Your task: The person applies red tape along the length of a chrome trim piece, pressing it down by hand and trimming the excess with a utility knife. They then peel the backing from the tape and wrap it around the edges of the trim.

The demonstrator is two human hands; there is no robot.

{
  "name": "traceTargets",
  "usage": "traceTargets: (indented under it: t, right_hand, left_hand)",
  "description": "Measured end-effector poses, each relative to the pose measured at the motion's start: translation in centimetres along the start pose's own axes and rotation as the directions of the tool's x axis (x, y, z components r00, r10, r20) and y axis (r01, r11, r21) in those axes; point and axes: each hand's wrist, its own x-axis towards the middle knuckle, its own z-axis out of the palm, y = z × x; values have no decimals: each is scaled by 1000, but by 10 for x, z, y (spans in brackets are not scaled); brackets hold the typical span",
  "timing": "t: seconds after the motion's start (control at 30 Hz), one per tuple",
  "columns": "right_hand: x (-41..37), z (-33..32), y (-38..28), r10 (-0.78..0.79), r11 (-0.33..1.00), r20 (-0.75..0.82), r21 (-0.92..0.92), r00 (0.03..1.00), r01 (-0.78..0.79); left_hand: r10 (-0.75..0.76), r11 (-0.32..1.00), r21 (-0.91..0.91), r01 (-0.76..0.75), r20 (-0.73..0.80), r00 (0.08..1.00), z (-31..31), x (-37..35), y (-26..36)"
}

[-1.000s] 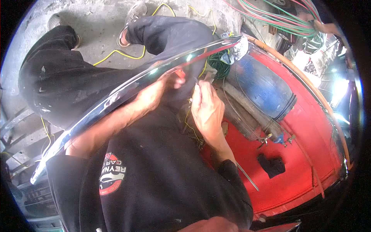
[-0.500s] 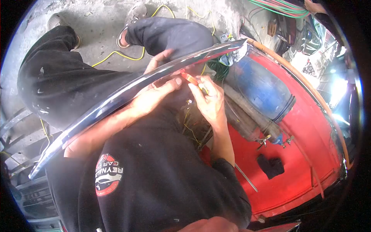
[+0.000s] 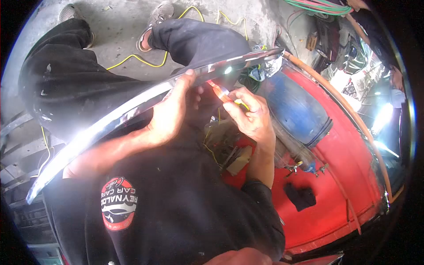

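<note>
A long, curved, glossy trim strip (image 3: 115,115) runs across my lap from lower left to upper right, its left half shining with reflected light. My left hand (image 3: 170,110) grips it near the middle, thumb over its upper edge and the other fingers underneath, partly hidden. In my right hand (image 3: 252,115) is a slim orange tool (image 3: 219,92) with a yellow-green part showing by the fingers. The tool's tip points up and left, right at the strip's lower edge, just right of my left hand.
On the right, a red panel (image 3: 349,154) bears a blue cylinder (image 3: 293,108), brass-valved fittings and a black cloth (image 3: 300,197). An orange hose (image 3: 349,108) follows its edge. A yellow cord (image 3: 137,58) lies on the concrete floor near my feet. Part of another person (image 3: 396,84) shows at far right.
My left hand has shifted its hold, bringing the thumb over the strip's upper edge. The strip has rolled and catches more light. My right hand has moved slightly right and down with the orange tool.
</note>
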Motion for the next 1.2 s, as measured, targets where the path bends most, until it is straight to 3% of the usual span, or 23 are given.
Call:
traceTargets:
  t: [0.1, 0.23, 0.37, 0.43, 0.47, 0.5, 0.53, 0.57, 0.63, 0.73, 0.83, 1.2]
  right_hand:
    - [-4, -4, -15, -33, 997, 13, -69, 999, 34]
    - [-3, -1, -17, -151, 976, 23, -157, 988, 152]
    - [1, 0, -19, -130, 972, 2, -195, 992, 128]
    - [3, -1, -21, -105, 978, 3, -183, 995, 103]
    - [4, -3, -21, -90, 979, 7, -181, 996, 90]
    - [4, -4, -21, -74, 981, 10, -181, 997, 75]
    - [4, -5, -19, -76, 981, 3, -177, 997, 76]
    - [4, -7, -17, -80, 982, 2, -174, 997, 79]
    - [7, -6, -14, -104, 977, -5, -185, 995, 101]
    - [2, -3, -18, -69, 955, -11, -290, 998, 63]
    - [-4, 1, -16, -77, 936, -17, -346, 997, 66]
    - [-10, 22, 3, -98, 954, -163, -295, 982, 46]
  left_hand:
    - [-131, 986, -105, 126, -40, 991, 1, -12, 10]
    - [-421, 904, -14, 427, 148, 895, -8, -16, 32]
    - [-582, 813, 219, 539, 307, 753, -23, -15, 49]
    - [-505, 788, 554, 268, 333, 796, -30, -35, 58]
    - [-56, 681, 650, -337, 505, 862, -37, -44, 53]
    - [312, 252, 571, -782, 717, 624, -33, -50, 57]
    - [450, -49, 535, -843, 765, 460, -31, -55, 65]
    - [504, -317, 555, -769, 785, 360, -28, -51, 74]
    - [595, -383, 680, -625, 699, 397, -24, -34, 74]
    - [510, -257, 675, -692, 703, 496, -36, -7, 62]
    - [435, -297, 681, -669, 721, 540, -39, -4, 56]
    - [443, -353, 689, -634, 719, 535, -37, -3, 54]
